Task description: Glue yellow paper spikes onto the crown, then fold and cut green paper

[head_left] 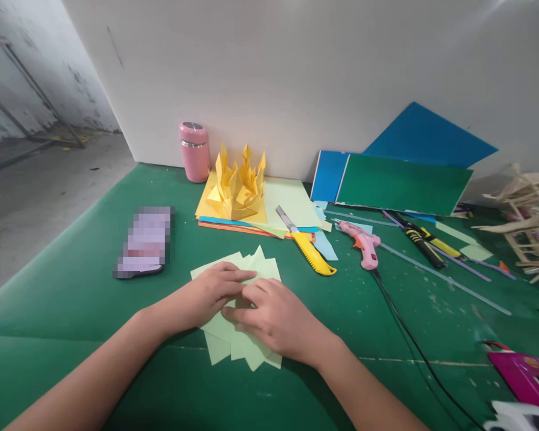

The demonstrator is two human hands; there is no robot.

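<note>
Several pale green paper pieces lie overlapped on the table, their pointed corners fanning out. Both hands rest on top of this pile, close together near its middle. My left hand lies flat with its fingers stretched to the right. My right hand meets it from the other side, fingers bent slightly, thumb and forefinger apart on the paper. Its fingertips touch or nearly touch those of the left. Whether a separate piece lies under the fingers is hidden.
Behind the pile, a yellow folded-paper crown stands on stacked coloured paper beside a yellow utility knife. A pink glue gun trails a black cord. Left are a phone and pink flask; pliers lie right.
</note>
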